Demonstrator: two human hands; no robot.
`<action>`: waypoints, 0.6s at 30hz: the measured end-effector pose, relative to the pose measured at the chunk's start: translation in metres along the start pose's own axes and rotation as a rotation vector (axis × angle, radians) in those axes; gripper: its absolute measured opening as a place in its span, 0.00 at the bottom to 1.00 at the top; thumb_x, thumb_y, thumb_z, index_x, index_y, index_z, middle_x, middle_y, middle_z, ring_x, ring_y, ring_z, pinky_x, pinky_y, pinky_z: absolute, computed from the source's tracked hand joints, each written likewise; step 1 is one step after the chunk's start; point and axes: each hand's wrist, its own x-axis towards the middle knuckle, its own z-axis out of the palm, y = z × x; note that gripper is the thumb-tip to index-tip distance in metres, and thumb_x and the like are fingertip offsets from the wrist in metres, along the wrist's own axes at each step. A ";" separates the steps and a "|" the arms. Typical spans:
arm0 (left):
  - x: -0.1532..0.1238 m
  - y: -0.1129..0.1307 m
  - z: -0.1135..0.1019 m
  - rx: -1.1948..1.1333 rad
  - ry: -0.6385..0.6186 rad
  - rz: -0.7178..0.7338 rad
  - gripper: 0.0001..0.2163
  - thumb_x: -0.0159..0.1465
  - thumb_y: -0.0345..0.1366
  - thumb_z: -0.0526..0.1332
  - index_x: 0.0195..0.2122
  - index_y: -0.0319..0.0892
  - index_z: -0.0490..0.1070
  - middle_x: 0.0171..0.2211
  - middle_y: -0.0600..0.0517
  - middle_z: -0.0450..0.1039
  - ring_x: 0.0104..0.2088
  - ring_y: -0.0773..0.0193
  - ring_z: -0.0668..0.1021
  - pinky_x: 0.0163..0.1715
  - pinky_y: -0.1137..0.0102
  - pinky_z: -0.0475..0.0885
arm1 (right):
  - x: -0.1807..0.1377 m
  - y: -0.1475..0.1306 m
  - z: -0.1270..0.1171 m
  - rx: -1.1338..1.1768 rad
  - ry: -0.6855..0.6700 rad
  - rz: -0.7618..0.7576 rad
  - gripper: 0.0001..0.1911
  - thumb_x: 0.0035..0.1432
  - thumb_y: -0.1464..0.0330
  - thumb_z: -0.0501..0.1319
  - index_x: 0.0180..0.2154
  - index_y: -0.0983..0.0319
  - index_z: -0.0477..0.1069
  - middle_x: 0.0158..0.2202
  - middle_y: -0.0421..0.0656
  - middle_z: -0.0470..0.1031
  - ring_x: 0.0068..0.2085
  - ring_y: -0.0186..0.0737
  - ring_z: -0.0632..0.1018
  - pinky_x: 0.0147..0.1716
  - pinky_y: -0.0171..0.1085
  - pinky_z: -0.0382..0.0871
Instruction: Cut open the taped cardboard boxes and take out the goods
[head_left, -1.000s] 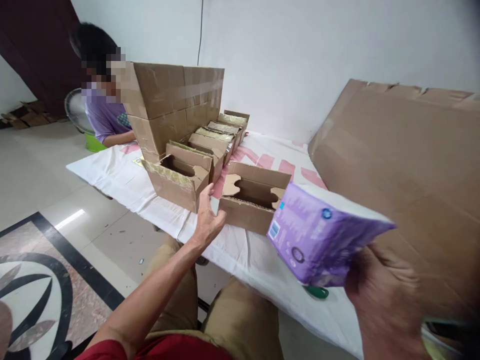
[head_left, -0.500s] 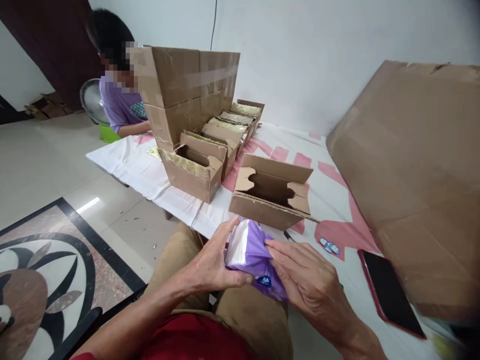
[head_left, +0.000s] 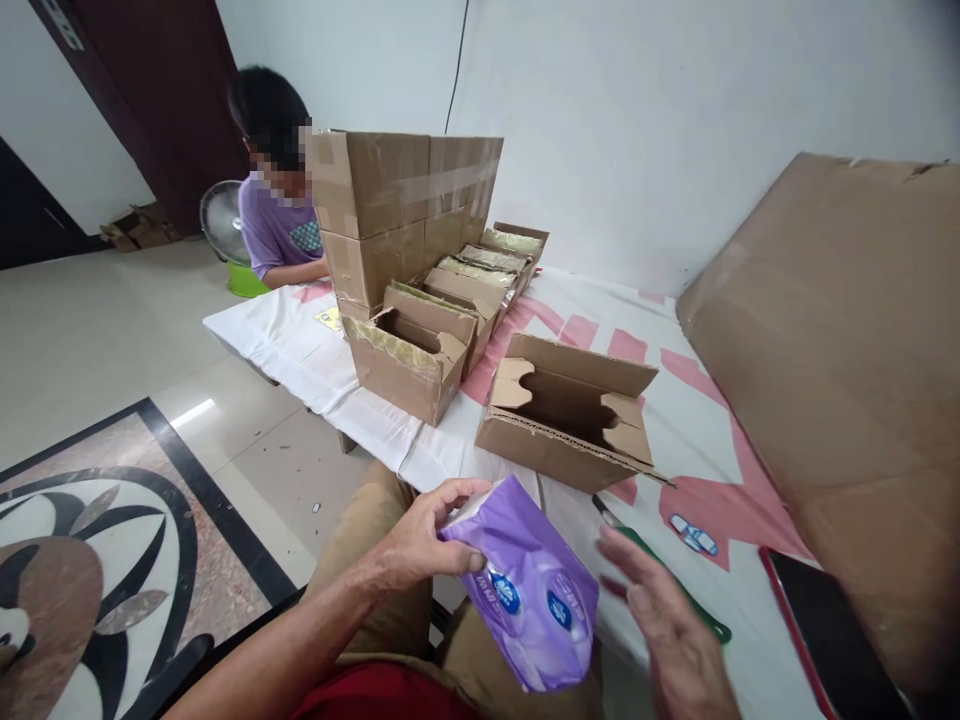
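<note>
A purple plastic-wrapped pack of tissues (head_left: 534, 590) with blue labels is tilted above my lap. My left hand (head_left: 431, 535) grips it by the upper left end, thumb on the front face. Just to the right of the pack, my right hand (head_left: 664, 625) is off it with fingers apart, slightly blurred. Beyond the pack, an open cardboard box (head_left: 547, 450) stands on the table with its flaps raised. A green-handled tool (head_left: 675, 580) lies behind my right hand, partly hidden by it.
More open boxes (head_left: 405, 370) line up at the left, beside stacked taped cartons (head_left: 390, 200). A phone (head_left: 832, 630) with a red edge lies at the right, near a large cardboard box (head_left: 840, 380). A person in a purple shirt (head_left: 281, 230) sits across the table.
My right hand has let go of the tissue pack and moved right. The pack has turned, so its labelled purple face shows. The camera view has shifted a little.
</note>
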 end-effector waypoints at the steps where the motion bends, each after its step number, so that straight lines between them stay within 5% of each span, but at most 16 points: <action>1: 0.001 -0.002 0.000 -0.015 -0.009 -0.008 0.40 0.46 0.45 0.81 0.60 0.42 0.72 0.51 0.45 0.76 0.49 0.54 0.78 0.49 0.65 0.71 | -0.006 0.014 0.003 0.158 -0.052 0.166 0.31 0.59 0.45 0.66 0.58 0.54 0.78 0.63 0.50 0.77 0.60 0.60 0.79 0.49 0.49 0.80; 4: 0.004 -0.007 -0.004 -0.034 -0.045 -0.024 0.39 0.46 0.44 0.81 0.60 0.42 0.73 0.50 0.45 0.77 0.49 0.54 0.78 0.50 0.65 0.72 | -0.020 0.034 0.020 0.529 -0.174 0.493 0.29 0.57 0.43 0.66 0.53 0.53 0.81 0.59 0.49 0.80 0.57 0.59 0.81 0.49 0.53 0.80; 7: 0.005 0.001 -0.019 0.063 -0.075 -0.029 0.38 0.50 0.40 0.78 0.63 0.43 0.71 0.51 0.46 0.76 0.50 0.55 0.78 0.51 0.64 0.71 | -0.020 0.021 0.037 0.575 -0.170 0.535 0.26 0.57 0.46 0.68 0.51 0.53 0.81 0.54 0.47 0.83 0.51 0.56 0.83 0.44 0.50 0.81; 12: -0.010 0.029 -0.062 0.327 -0.081 -0.084 0.36 0.54 0.39 0.72 0.65 0.45 0.69 0.54 0.45 0.76 0.52 0.50 0.77 0.52 0.59 0.73 | 0.006 -0.016 0.066 0.308 -0.331 0.262 0.36 0.54 0.56 0.73 0.63 0.55 0.71 0.63 0.50 0.76 0.60 0.54 0.78 0.54 0.45 0.77; 18: -0.025 0.037 -0.116 0.619 0.224 0.158 0.26 0.57 0.33 0.66 0.58 0.40 0.74 0.53 0.44 0.79 0.50 0.54 0.80 0.54 0.59 0.75 | 0.058 -0.034 0.142 -0.022 -0.451 -0.193 0.33 0.55 0.68 0.66 0.63 0.57 0.70 0.61 0.50 0.75 0.55 0.49 0.80 0.50 0.42 0.80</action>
